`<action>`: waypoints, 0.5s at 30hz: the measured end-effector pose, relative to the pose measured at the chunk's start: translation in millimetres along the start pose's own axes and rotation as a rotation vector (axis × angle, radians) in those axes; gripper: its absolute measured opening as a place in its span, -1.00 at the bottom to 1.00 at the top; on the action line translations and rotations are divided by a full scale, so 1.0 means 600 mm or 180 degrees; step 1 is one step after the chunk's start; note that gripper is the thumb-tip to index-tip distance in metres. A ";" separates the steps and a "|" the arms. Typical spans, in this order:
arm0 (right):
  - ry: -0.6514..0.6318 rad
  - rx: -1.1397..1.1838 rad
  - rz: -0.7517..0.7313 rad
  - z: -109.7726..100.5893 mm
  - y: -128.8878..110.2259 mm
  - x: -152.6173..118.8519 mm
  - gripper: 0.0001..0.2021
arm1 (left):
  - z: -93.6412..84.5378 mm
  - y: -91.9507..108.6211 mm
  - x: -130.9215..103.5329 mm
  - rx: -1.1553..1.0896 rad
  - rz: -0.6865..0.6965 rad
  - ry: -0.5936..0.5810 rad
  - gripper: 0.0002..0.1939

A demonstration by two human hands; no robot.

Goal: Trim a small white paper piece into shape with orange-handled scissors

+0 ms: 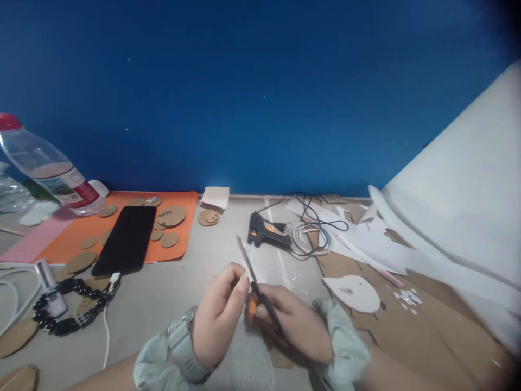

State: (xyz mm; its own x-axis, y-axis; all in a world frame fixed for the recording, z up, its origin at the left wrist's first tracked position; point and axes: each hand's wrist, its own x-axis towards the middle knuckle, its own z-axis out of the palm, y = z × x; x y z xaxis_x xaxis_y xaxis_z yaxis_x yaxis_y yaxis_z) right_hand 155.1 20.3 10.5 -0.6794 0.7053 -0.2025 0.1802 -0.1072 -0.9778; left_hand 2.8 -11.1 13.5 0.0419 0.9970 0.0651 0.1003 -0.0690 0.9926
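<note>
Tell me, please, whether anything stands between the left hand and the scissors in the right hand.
Nothing visible does: the left hand is close beside the scissors in the right hand, though I cannot tell whether it touches them. The glue gun lies beyond, outside that gap.

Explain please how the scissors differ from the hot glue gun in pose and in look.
The scissors are held above the table, while the hot glue gun lies on it. The scissors look long and slim, with greyish blades pointing away from the person; the hot glue gun has a thicker, pistol-shaped body. Both show black and orange parts.
</note>
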 end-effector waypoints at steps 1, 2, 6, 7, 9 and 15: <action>0.0081 0.0250 0.0117 0.001 0.003 0.001 -0.60 | 0.000 0.000 0.000 0.0026 -0.0008 -0.0035 -0.72; 0.0201 0.0484 0.0212 0.001 0.005 0.003 -0.60 | 0.000 0.000 0.000 0.0067 -0.0014 -0.0073 -0.72; 0.0795 0.0968 0.0188 0.000 0.005 0.008 -0.64 | 0.000 0.002 0.003 0.0288 -0.0058 -0.0283 -0.72; 0.0918 0.1050 0.0134 -0.001 0.003 0.008 -0.64 | 0.001 0.002 0.004 0.0322 -0.0058 -0.0346 -0.72; 0.1064 0.1181 0.0047 -0.002 -0.002 0.008 -0.64 | 0.002 0.000 0.005 0.0357 -0.0066 -0.0457 -0.74; 0.1007 0.0940 0.0029 -0.002 -0.008 0.006 -0.69 | 0.002 -0.007 0.003 0.0393 -0.0083 -0.0643 -0.75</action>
State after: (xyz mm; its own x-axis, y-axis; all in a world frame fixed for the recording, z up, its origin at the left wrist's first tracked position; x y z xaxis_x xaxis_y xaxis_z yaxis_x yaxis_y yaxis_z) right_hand 152.5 23.9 14.7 -0.4189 0.8786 -0.2296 -0.0572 -0.2779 -0.9589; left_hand 3.4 -9.2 9.6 0.2346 0.9721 0.0052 0.2243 -0.0593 0.9727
